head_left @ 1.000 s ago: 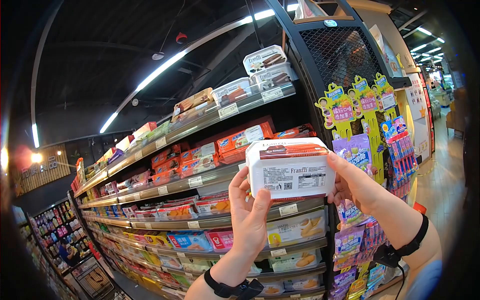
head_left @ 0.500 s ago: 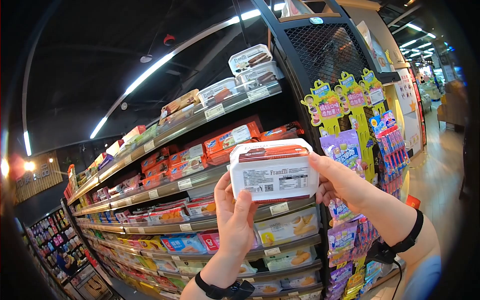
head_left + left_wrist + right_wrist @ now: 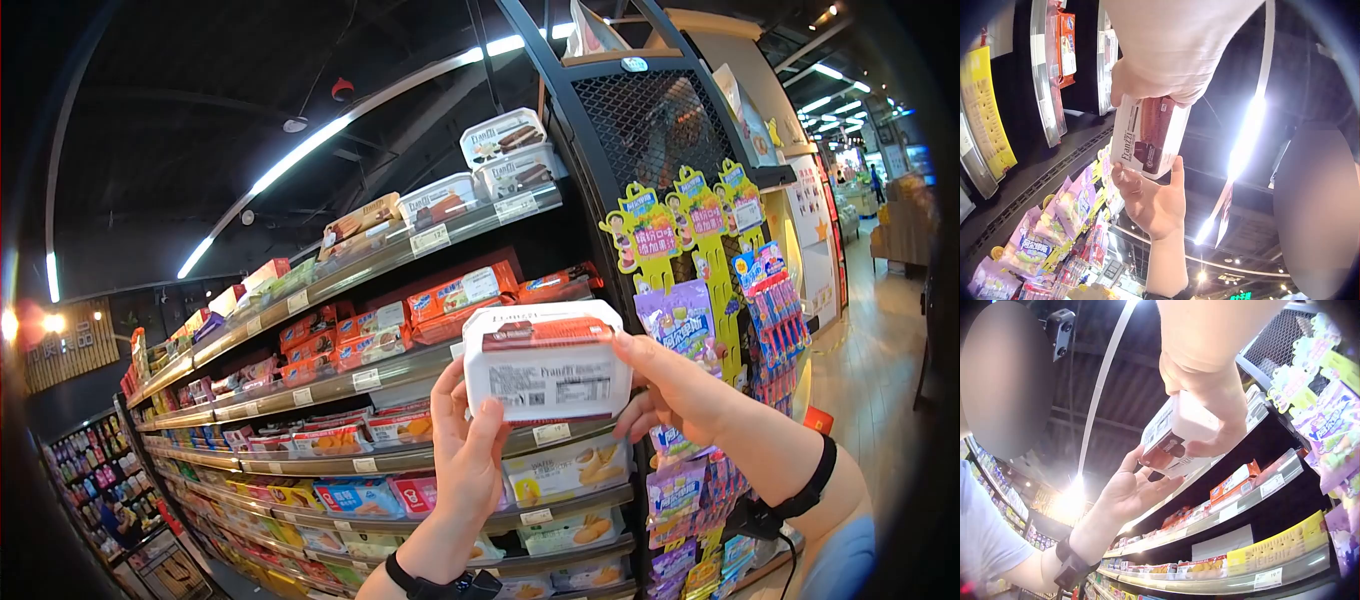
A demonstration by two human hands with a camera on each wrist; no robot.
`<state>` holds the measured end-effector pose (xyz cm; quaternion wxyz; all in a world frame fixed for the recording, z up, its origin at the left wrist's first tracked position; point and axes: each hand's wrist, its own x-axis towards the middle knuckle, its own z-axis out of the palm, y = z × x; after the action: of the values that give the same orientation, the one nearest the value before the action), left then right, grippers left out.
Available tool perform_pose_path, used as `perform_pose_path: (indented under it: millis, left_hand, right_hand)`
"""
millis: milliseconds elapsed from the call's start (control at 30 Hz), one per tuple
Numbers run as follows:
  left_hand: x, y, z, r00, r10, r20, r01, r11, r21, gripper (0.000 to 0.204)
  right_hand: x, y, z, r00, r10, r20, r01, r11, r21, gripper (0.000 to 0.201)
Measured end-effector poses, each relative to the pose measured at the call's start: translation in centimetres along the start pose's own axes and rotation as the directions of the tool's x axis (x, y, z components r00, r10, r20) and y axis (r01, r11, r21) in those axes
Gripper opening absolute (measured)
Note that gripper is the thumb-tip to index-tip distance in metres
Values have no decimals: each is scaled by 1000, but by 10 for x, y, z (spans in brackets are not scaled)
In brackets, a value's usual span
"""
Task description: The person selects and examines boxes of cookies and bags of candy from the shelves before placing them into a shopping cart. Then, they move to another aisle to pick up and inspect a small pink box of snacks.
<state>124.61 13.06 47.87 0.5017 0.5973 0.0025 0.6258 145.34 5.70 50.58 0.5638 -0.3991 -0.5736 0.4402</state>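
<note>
A white Franzzi biscuit box (image 3: pixel 548 372) with a red-brown picture band is held up in front of the shelves. Its side with small print, a square code and a table faces the head camera. My left hand (image 3: pixel 467 455) grips the box's left end, thumb on the printed side. At the other end, my right hand (image 3: pixel 678 388) pinches the box with its thumb near the upper corner. From the left wrist, the box's other side (image 3: pixel 1145 139) shows the brand name beside a brown biscuit picture. The right wrist view shows both hands on the box (image 3: pixel 1172 442).
More Franzzi boxes (image 3: pixel 503 140) stand on the top shelf. Red biscuit packs (image 3: pixel 462 292) lie one shelf lower, directly behind the held box. Purple candy bags (image 3: pixel 680 318) hang on the rack to the right, below yellow-green signs (image 3: pixel 645 228). An aisle floor (image 3: pixel 855 370) stretches beyond.
The head view has turned slightly right, so the shelves and the box sit further left in the picture. Both hands keep their hold on the box, which is nearly steady.
</note>
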Motion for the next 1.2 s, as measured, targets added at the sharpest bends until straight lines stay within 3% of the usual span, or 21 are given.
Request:
perform_pose_path:
  millis: [33,133,167,233,300,400,433,500,567,767,833,900,1000,1100,1200]
  left_hand:
    - [0,-2,-2,1000,13,14,-13,1000,17,54]
    - [-3,-8,-6,998,35,57,-38,998,55,59]
    - [-2,-9,-6,996,33,87,-40,996,84,62]
    - [-6,-4,0,994,17,111,-29,994,107,68]
    - [-8,-4,-2,991,-2,136,-17,990,137,73]
    - [-6,-5,-5,985,-20,174,0,994,113,74]
    - [-5,-5,-7,980,-49,193,33,996,86,76]
    - [-7,-2,-7,981,-99,165,85,992,90,79]
    - [-8,0,-10,979,-151,137,139,986,91,83]
    - [-10,6,-17,957,-233,173,248,966,-71,72]
    - [-8,13,-17,950,-291,115,306,942,-139,64]
    - [-5,15,-22,953,-284,103,300,933,-198,54]
    - [-1,19,-28,964,-264,37,266,951,-160,51]
    - [2,21,-34,975,-218,38,221,964,-150,53]
    - [4,18,-41,979,-206,8,204,967,-151,54]
  right_hand:
    - [0,1,0,1000,-8,0,8,1000,-12,72]
    - [-2,2,-2,990,9,138,-38,977,209,66]
    - [-2,2,-1,990,6,138,-34,979,200,66]
    - [-1,7,5,998,-69,5,68,987,149,59]
    - [-1,7,4,997,-70,29,63,978,197,61]
    - [0,13,4,968,-250,-24,251,966,60,71]
    - [1,16,5,968,-251,-20,252,966,57,71]
    - [2,18,8,899,-436,-31,433,898,-78,73]
    - [0,17,10,910,-415,-11,414,909,-52,75]
    - [9,31,14,814,-580,45,579,799,-164,80]
    - [18,39,10,716,-687,123,667,622,-409,79]
    - [20,35,16,721,-675,160,676,634,-375,78]
    - [28,34,21,664,-714,222,719,530,-450,76]
    - [37,35,25,716,-668,203,669,574,-473,75]
    - [49,38,28,698,-680,225,692,560,-455,74]
